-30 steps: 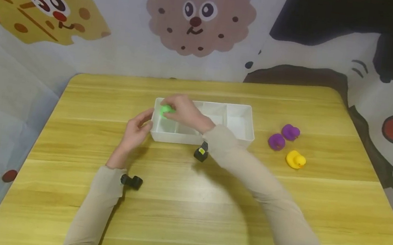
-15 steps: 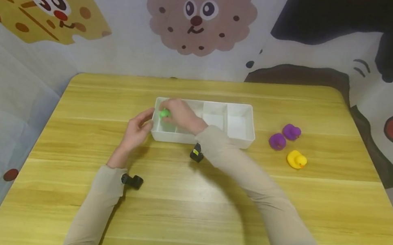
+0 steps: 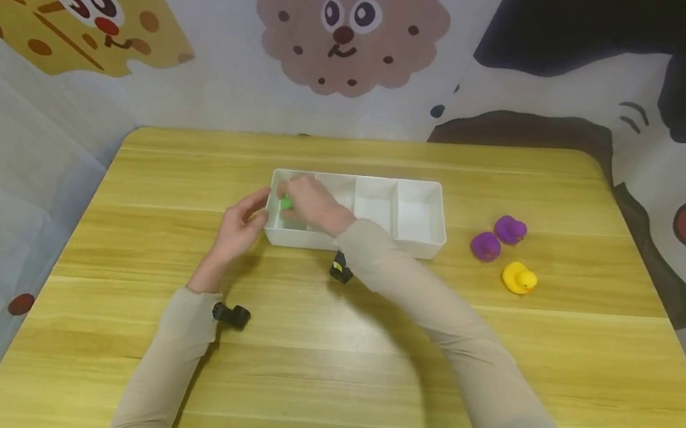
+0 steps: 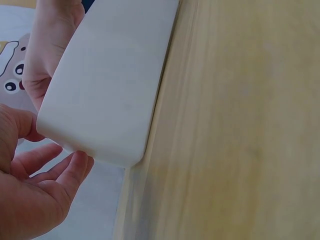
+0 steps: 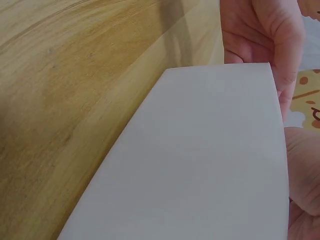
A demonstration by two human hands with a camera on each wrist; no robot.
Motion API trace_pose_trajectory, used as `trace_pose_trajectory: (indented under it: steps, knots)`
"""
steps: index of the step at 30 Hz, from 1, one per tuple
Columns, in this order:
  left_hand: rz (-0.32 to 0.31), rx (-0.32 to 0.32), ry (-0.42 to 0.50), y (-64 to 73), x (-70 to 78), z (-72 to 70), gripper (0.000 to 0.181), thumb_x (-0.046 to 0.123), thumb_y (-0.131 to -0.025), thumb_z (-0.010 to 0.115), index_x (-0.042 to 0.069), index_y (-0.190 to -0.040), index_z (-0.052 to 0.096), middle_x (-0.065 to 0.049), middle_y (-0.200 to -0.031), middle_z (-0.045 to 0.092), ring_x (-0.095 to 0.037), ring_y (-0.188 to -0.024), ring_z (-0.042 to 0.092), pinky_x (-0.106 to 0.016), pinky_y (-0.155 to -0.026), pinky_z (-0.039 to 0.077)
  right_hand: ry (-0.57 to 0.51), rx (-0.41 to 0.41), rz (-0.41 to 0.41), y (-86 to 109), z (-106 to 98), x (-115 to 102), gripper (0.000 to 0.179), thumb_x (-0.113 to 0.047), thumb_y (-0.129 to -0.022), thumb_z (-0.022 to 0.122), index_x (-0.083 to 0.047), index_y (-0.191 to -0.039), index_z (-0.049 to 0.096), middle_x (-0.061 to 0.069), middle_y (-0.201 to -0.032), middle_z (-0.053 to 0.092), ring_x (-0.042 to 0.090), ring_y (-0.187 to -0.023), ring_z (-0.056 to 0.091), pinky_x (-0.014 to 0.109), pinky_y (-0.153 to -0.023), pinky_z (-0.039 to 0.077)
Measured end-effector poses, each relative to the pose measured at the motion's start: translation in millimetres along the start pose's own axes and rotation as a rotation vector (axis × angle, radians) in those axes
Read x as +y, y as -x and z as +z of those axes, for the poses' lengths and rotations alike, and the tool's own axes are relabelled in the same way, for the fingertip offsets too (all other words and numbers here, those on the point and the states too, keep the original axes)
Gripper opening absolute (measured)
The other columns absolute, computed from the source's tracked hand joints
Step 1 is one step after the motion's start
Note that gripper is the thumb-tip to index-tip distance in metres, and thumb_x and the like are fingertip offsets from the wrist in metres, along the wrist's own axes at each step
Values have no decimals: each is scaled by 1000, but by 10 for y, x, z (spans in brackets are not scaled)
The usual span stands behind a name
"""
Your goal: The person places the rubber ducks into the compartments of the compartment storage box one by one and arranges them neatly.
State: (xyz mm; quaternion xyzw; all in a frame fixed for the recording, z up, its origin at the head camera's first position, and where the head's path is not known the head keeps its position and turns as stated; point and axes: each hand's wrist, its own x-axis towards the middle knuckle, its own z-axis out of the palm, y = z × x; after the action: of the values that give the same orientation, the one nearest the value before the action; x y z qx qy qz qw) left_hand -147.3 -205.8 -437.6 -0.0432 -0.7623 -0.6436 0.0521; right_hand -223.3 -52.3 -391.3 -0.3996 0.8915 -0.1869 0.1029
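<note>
A long white box point(image 3: 371, 244) with several compartments in a row stands on the table. My right hand point(image 3: 312, 203) reaches down into its leftmost compartment, with thumb and fingers pinching a small green rubber duck point(image 3: 286, 203). The hand covers most of that duck. At the box's left end, my left hand point(image 3: 240, 226) touches the outer wall with loosely bent, spread fingers. In the left wrist view, fingertips point(image 4: 79, 157) lie against the white end wall. The box's side hides my right fingertips and the green duck in the right wrist view.
Two purple rubber ducks point(image 3: 485, 246) sit close together right of the box. A yellow rubber duck point(image 3: 519, 278) lies nearer the front. The wooden table point(image 3: 324, 369) ends at the back against a cloth point(image 3: 217, 84) printed with cartoons.
My right hand has lowered slightly into the leftmost compartment with the green duck, and less of the duck shows now. The left hand stays at the box's end.
</note>
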Motion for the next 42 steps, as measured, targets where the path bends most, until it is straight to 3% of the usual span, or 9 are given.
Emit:
trace_pose_trajectory:
  steps: [3,10,17,28,31,37,42]
  knots:
    - [-9,-5,10,8,34,-1,44,-13,-90,43,-15,-134,39,-32,-134,43,-38,-125,43,-23,-97,45,10,-9,4,-14,16,-4,31,-10,-83,70,-3,-112,63,9,-112,65,19,-102,59,23,-91,48]
    - [-29,-18,-12,73,305,39,44,-14,-89,41,-20,-132,35,-37,-133,40,-46,-125,39,-31,-100,43,16,-48,33,-16,27,-38,22,-8,-83,69,-3,-104,65,7,-101,67,16,-89,58,20,-82,49]
    - [-40,-17,-41,91,358,52,44,-14,-89,41,-19,-133,35,-36,-135,40,-44,-126,39,-42,-104,38,58,-34,39,-18,38,-54,19,-9,-83,69,-4,-100,65,4,-94,66,14,-83,57,18,-76,49]
    - [-28,-8,-28,65,269,42,44,-15,-88,42,-19,-132,36,-35,-134,41,-43,-125,40,-39,-104,39,129,-48,42,-41,54,-74,24,-12,-82,70,-2,-102,64,4,-87,63,14,-76,56,19,-69,50]
    - [-9,-9,-21,42,137,23,44,-13,-89,43,-17,-133,38,-34,-134,42,-41,-125,42,-36,-103,41,53,-38,69,-21,56,-61,24,-12,-84,68,-2,-105,63,6,-94,63,15,-82,56,19,-74,50]
    - [-10,-11,-21,32,94,19,45,-13,-89,43,-15,-134,38,-31,-136,42,-38,-126,42,-38,-104,39,-117,25,101,66,-47,-47,41,-13,-88,64,-2,-126,54,10,-128,57,22,-117,52,27,-101,42]
    - [4,-7,-34,13,23,1,44,-12,-90,43,-14,-134,39,-30,-136,43,-37,-126,42,-41,-106,37,-127,93,52,176,-221,-59,36,-16,-90,62,-2,-123,57,10,-123,60,22,-113,55,28,-99,44]
